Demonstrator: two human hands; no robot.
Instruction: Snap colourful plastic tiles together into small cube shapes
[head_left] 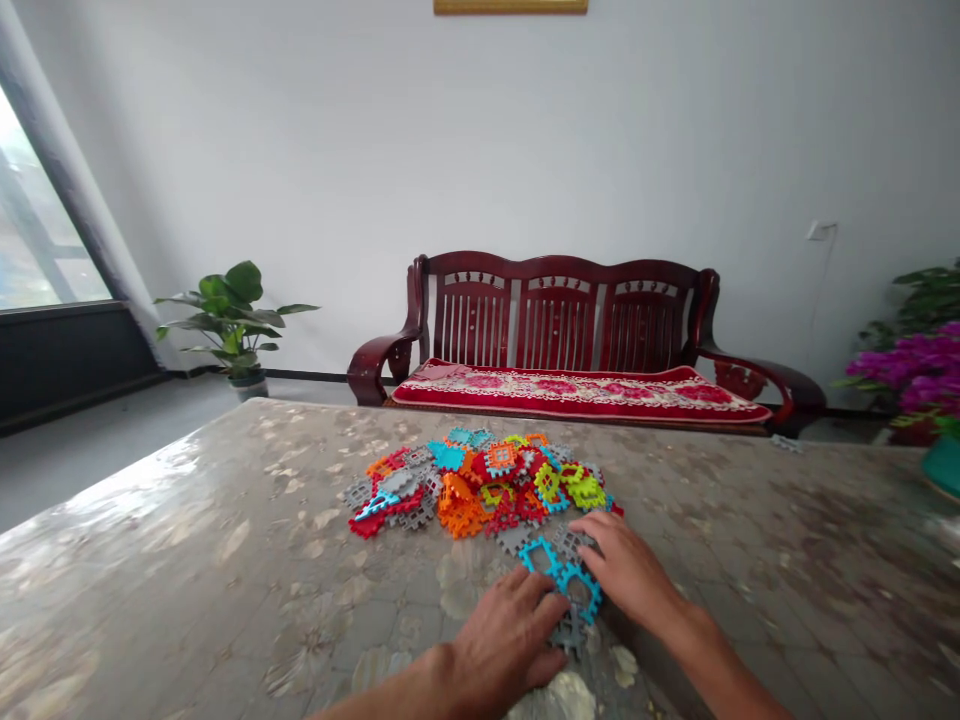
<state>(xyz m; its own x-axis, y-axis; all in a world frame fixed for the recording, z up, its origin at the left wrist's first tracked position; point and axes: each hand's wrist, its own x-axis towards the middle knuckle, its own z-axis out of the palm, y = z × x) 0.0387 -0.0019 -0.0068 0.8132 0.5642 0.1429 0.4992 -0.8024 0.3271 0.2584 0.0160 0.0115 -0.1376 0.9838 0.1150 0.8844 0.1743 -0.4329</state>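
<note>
1. So, here we are at the near edge of the heap of notched tiles [484, 485], mid-tabletop [225, 560], with a small cluster of pieces lying just in front of it, between the two hands.

2. Left grip [508, 625]: palm down, thumb standing apart from the forefinger, right beside the near grey tile [571, 632]. Whether it pinches anything, I cannot tell; the fingertips are partly hidden. If it presses down unevenly, that tile could tilt or skid.

3. Right grip [621, 562]: fingers curled over the edge of the far grey tile [568, 545]. Pinching or merely touching? Cannot tell from here. A careless sideways push could slide it off line.

4. And between them, the upper blue frame [538, 542] and the lower blue frame [596, 598], corner to corner, it seems. Whether their teeth interlock is unclear; should they be loosely seated, opposing pulls from both sides could part them.

5. Watch that heap! It's close to the right fingertips, its tiles overlapping at odd angles; my judgement is that a knock could send upper ones sliding into the cluster, muddling loose pieces with handled ones.
</note>
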